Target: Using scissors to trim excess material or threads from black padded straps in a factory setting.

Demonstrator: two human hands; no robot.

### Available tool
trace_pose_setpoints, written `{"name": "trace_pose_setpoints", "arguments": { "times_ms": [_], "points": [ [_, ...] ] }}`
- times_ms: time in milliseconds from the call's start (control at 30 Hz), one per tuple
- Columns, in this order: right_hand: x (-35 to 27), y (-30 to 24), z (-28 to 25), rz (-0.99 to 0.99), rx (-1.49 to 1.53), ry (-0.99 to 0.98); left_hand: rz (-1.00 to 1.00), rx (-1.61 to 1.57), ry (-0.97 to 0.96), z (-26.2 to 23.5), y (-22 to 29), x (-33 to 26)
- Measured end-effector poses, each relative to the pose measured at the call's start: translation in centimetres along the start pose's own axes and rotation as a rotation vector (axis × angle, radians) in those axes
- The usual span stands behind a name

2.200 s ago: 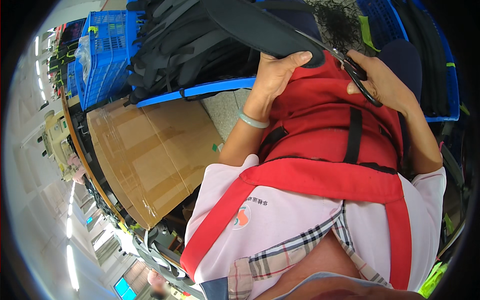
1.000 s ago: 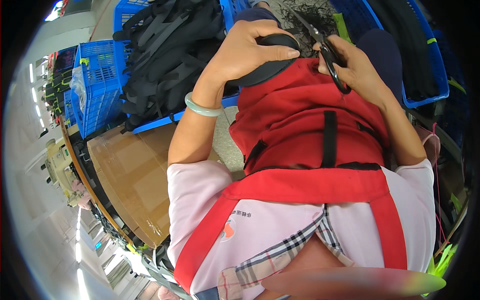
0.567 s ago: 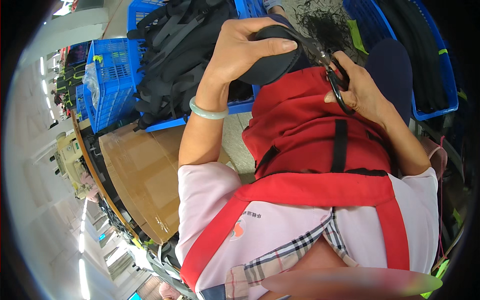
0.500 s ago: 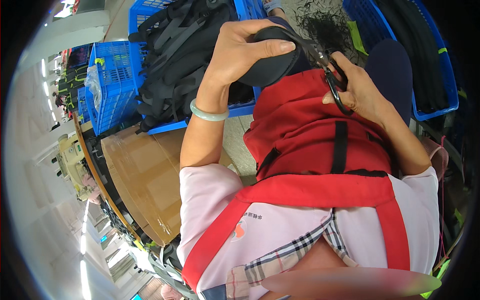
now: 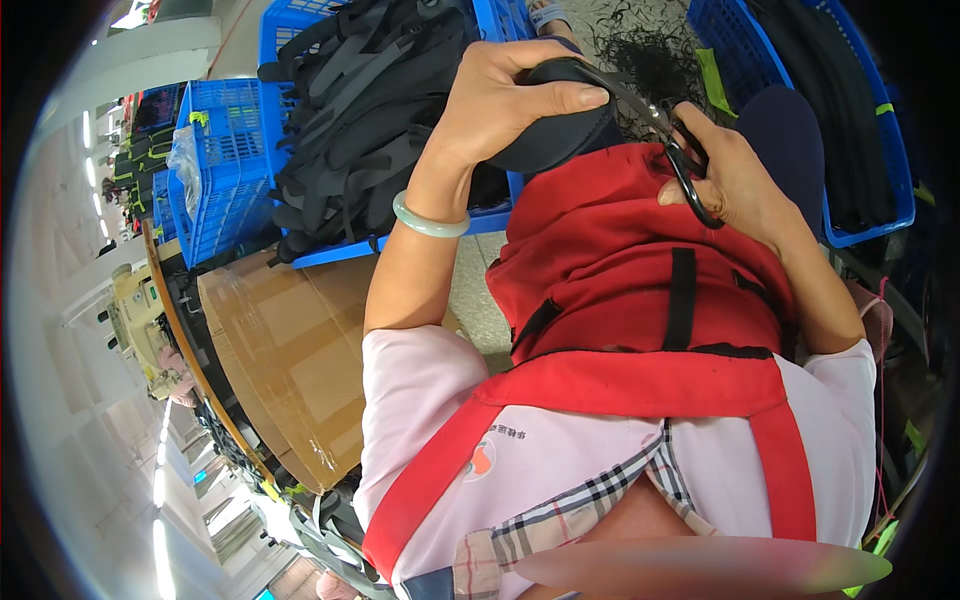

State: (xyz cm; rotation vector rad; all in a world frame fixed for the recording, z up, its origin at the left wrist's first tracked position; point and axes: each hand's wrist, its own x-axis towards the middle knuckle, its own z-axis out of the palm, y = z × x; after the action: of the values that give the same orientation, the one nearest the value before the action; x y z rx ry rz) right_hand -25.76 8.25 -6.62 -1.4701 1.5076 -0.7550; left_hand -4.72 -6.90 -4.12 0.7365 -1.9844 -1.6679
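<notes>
My left hand point(image 5: 505, 100) is closed on a black padded fabric piece point(image 5: 555, 137), thumb lying on top of it. Black-handled scissors point(image 5: 683, 165) are in my right hand point(image 5: 740, 165), with fingers through the loops. Their blades reach left along the upper edge of the padded piece, close to my left thumb. The blade tips are hard to make out against the dark fabric. Below both hands, my red apron point(image 5: 620, 240) covers my lap.
A blue crate point(image 5: 350, 250) heaped with black straps and padded pieces stands at the left; another blue crate point(image 5: 868, 236) with long black pieces is at the right. Black trimmings point(image 5: 650, 60) litter the floor between them. A cardboard box point(image 5: 290, 360) sits at my left side.
Both hands have shifted slightly to the right, with the padded piece and the scissors. The scissors stay against the fabric's edge, and both grips are unchanged.
</notes>
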Motion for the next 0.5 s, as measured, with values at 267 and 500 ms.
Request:
{"name": "trace_pose_setpoints", "arguments": {
  "times_ms": [267,500],
  "points": [
    [0.2,1.0,-0.5,0.104,0.045,-0.079,-0.009,-0.029,-0.006,0.1,-0.6,-0.2],
    [-0.3,-0.3,-0.5,0.05,0.045,-0.062,0.032,0.017,0.002,0.5,-0.5,-0.1]
  ]
}}
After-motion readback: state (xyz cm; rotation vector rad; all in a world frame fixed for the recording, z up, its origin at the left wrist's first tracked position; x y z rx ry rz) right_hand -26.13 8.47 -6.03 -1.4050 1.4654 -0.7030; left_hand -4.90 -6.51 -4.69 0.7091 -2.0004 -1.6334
